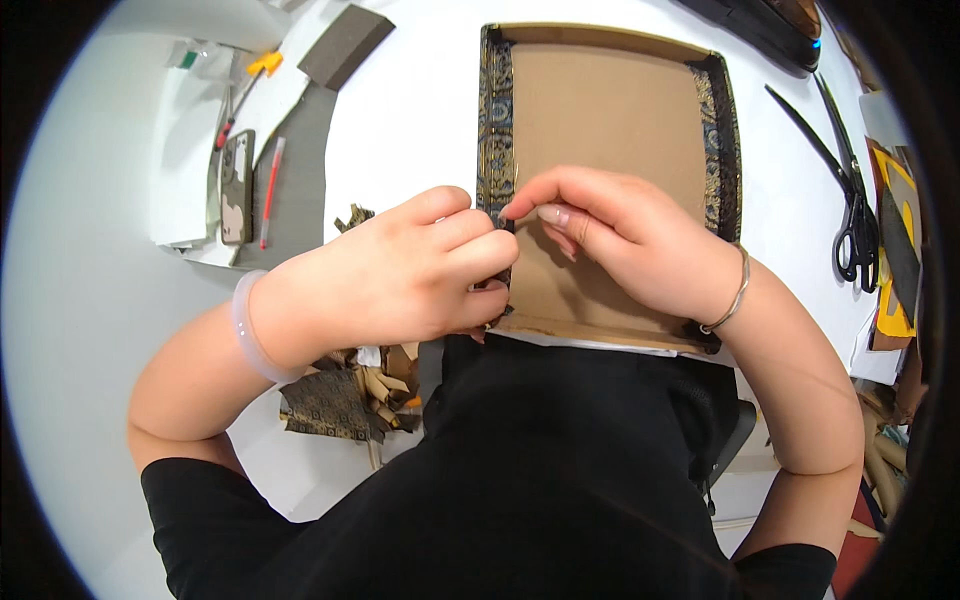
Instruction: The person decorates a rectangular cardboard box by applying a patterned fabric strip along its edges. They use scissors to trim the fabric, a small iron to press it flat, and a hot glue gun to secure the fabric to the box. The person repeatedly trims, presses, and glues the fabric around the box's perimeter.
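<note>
A brown cardboard panel (605,130) lies on the white table in front of me, its edges wrapped in dark patterned brocade fabric (495,120). My left hand (400,275) pinches the fabric strip along the panel's left edge, near the lower corner. My right hand (620,240) rests on the cardboard right beside it, fingertips pressing the same fabric edge. Both hands meet at that spot. The fabric under the fingers is hidden.
Black scissors (850,190) lie to the right of the panel. Fabric and paper scraps (350,395) sit below my left wrist. At far left are a phone (237,185), a red pen (270,190) and a grey board (345,45) on a grey mat.
</note>
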`<state>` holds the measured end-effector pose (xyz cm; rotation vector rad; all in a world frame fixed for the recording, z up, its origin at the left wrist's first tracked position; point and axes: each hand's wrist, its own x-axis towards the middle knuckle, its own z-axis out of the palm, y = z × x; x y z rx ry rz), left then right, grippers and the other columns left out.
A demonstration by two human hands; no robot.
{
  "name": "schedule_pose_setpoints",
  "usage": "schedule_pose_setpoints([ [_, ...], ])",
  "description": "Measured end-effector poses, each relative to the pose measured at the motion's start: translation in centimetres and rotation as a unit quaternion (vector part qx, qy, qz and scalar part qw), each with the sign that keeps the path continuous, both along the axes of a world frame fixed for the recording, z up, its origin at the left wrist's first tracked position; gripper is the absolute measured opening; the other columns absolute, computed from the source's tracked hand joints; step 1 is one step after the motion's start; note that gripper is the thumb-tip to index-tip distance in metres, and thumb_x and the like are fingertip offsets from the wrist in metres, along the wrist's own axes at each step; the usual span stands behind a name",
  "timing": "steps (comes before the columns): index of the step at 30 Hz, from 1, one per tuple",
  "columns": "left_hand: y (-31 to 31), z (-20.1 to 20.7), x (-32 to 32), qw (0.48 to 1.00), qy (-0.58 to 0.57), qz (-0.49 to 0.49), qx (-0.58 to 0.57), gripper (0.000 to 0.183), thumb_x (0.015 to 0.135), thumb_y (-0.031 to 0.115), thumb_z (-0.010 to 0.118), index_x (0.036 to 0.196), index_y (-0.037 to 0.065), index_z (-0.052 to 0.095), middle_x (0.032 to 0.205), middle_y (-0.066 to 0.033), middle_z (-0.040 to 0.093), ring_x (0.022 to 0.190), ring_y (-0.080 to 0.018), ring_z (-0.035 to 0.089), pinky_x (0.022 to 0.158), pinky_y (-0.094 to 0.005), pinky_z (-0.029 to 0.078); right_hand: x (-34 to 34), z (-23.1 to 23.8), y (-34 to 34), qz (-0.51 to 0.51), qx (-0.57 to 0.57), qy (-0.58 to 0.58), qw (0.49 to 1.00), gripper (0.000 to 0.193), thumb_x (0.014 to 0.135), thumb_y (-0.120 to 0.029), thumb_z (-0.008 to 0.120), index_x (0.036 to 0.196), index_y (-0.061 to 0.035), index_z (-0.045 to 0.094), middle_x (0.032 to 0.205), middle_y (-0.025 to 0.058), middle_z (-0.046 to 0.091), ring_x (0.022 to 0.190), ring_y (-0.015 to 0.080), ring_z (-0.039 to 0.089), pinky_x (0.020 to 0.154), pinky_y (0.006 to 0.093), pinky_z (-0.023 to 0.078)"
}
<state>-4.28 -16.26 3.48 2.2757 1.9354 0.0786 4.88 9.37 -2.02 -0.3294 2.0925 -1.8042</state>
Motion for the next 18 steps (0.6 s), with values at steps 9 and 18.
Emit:
schedule_pose_setpoints([
  [9,2.1,0.4,-6.0,0.998,0.055,0.032,0.027,0.043,0.081,0.041,0.086,0.111,0.015,0.070,0.124,-0.0062,0.065,0.130,-0.0272,0.062,0.131,-0.0568,0.038,-1.3,-0.1,1.3,-0.084,-0.175,-0.166,0.967,0.033,0.120,-0.018,0.049,0.147,-0.0028,0.059,0.091,-0.0030,0.058,0.080,0.0078,0.049,0.077,0.0232,0.046],
  [18,3.1,-2.9,0.6,0.996,0.046,0.011,0.075,0.021,0.094,0.030,0.073,0.103,0.012,0.070,0.105,-0.0043,0.064,0.102,-0.0231,0.064,0.104,-0.0414,0.053,-3.6,0.9,3.9,-0.068,-0.031,-0.219,0.973,0.031,0.118,-0.020,0.053,0.141,-0.0009,0.059,0.085,0.0020,0.065,0.062,0.0088,0.056,0.058,0.0253,0.049],
])
